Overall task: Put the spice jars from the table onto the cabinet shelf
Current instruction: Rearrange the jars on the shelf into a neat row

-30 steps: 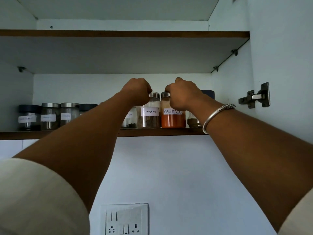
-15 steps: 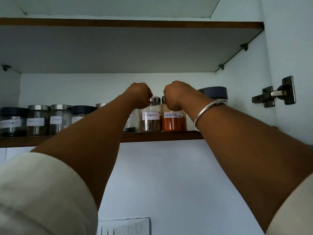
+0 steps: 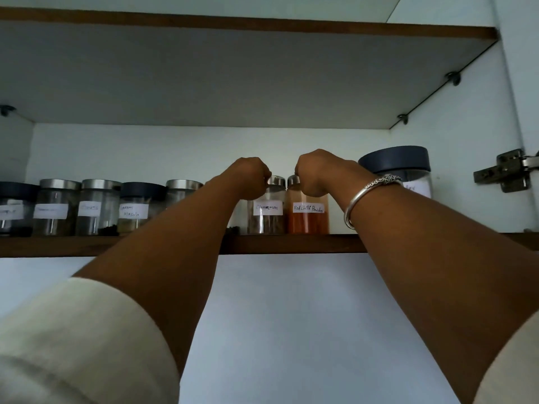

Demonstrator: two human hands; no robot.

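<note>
**A:** What are the hands doing?

**B:** The left hand (image 3: 252,177) is curled closed over the steel lid of the cinnamon jar (image 3: 266,212) and grips it from above. The right hand (image 3: 318,173) is curled the same way on the lid of the red chilli powder jar (image 3: 307,217). The knuckles of the two hands are near each other but apart.

**A:** And where are the jars?

**B:** Both stand upright on the cabinet shelf (image 3: 291,243), close to its front edge and just beside each other. If the glass touches, I cannot tell.

**A:** Is there room around them?

**B:** To the right there is little. A large jar with a dark lid (image 3: 393,160) stands near, half behind the bangle (image 3: 367,193), and after it comes the side wall with a hinge (image 3: 506,170). To the left, the forearm hides the place beside the cinnamon jar, and further along a row of labelled jars (image 3: 97,205) fills the front edge. Above is free height: the upper shelf (image 3: 262,27) is well over all the lids.
</note>
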